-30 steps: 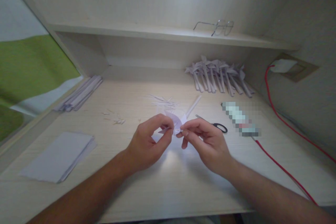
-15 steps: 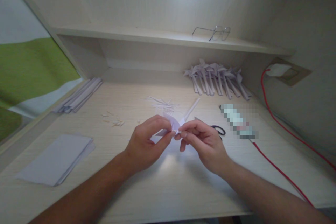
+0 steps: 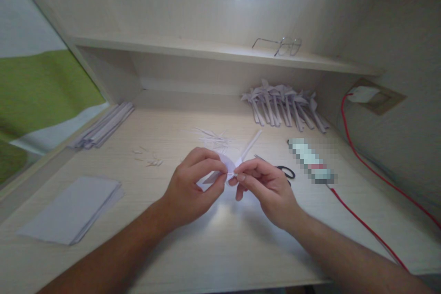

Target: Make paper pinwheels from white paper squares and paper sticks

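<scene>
The small folded paper piece (image 3: 223,169) is held just above the table (image 3: 220,239), pinched between both hands at the middle of the view. Compared with a second ago, less of it is seen: the raised white flap that stood above the fingers is now pressed lower and largely covered, which suggests a fold is being tightened rather than opened. The left hand (image 3: 193,188) is closed on the piece's left end with thumb and forefinger; the right hand (image 3: 265,186) is closed on its right tip, the grip of both being narrow and firm. A loose paper strip (image 3: 251,144) and scissors (image 3: 284,172) lie just behind, paper scraps (image 3: 213,137) beyond, and finished folded pieces (image 3: 285,105) are heaped farther back.
</scene>
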Demonstrator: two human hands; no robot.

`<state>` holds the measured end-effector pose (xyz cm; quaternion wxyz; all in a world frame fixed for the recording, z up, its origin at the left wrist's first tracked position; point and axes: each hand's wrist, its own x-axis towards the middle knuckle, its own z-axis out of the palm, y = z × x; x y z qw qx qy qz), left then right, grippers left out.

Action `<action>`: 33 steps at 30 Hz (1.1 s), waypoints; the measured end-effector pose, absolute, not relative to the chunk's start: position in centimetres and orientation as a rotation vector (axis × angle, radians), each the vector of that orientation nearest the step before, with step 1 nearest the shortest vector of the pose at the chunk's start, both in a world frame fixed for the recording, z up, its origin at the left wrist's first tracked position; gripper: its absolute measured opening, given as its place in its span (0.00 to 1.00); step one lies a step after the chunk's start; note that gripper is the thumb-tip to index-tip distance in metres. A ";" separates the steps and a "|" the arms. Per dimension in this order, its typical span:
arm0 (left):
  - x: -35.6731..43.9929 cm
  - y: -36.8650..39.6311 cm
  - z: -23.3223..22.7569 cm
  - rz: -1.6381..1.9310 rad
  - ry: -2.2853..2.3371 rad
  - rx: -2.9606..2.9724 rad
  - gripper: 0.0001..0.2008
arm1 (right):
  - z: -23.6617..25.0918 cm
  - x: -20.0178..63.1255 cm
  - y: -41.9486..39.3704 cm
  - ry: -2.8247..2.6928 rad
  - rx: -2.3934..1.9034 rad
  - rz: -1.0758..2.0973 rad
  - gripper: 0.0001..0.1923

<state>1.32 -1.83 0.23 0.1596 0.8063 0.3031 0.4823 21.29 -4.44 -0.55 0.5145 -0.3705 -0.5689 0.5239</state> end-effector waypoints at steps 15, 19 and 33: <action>1.6 -1.6 0.1 1.365 0.886 2.394 0.06 | -0.5 21.1 -4.6 -1.445 -0.915 1.261 0.06; 1.6 -1.5 -0.1 1.345 0.882 2.408 0.07 | -0.5 21.3 -4.6 -1.510 -0.994 1.163 0.04; 1.4 -1.5 -0.3 1.248 0.829 2.435 0.07 | -0.8 21.4 -4.2 -1.558 -1.089 1.075 0.04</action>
